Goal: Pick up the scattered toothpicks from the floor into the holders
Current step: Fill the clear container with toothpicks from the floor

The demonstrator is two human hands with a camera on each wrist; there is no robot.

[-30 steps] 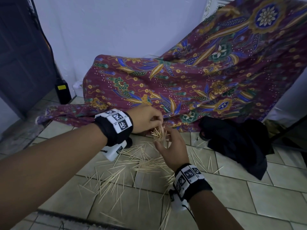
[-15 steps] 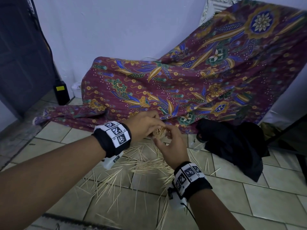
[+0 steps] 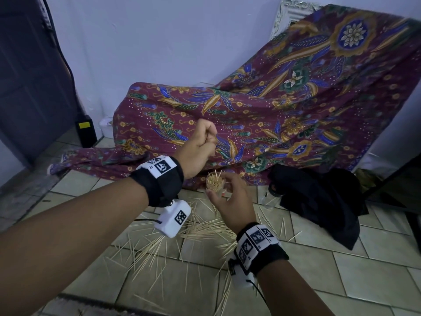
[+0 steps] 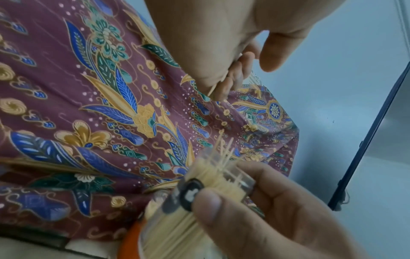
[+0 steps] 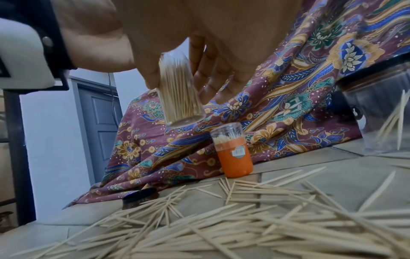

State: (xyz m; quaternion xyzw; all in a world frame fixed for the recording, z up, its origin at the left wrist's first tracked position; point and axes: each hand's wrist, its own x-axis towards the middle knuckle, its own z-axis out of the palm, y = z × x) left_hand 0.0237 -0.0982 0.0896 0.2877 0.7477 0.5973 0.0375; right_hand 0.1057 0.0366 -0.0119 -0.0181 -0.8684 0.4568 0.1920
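Note:
My right hand (image 3: pixel 230 201) grips a clear holder (image 3: pixel 214 181) packed with toothpicks, held above the floor; a few stick out above the rest (image 4: pixel 224 150). The same holder (image 5: pixel 180 91) shows in the right wrist view under my palm. My left hand (image 3: pixel 204 140) is raised above and left of the holder, fingers curled and pinching a few toothpicks (image 4: pixel 214 88). Many toothpicks (image 3: pixel 200 231) lie scattered on the tiled floor below both hands. An orange holder (image 5: pixel 234 154) with a clear cap stands on the floor by the cloth.
A patterned maroon cloth (image 3: pixel 273 115) drapes over something against the wall behind. A black garment (image 3: pixel 319 197) lies on the tiles at right. A black lid (image 5: pixel 139 198) and a clear jar (image 5: pixel 381 113) with a few toothpicks sit on the floor.
My left hand was at the holder's mouth beside the right hand; it has now lifted up and away from it. The right hand keeps the holder in about the same place.

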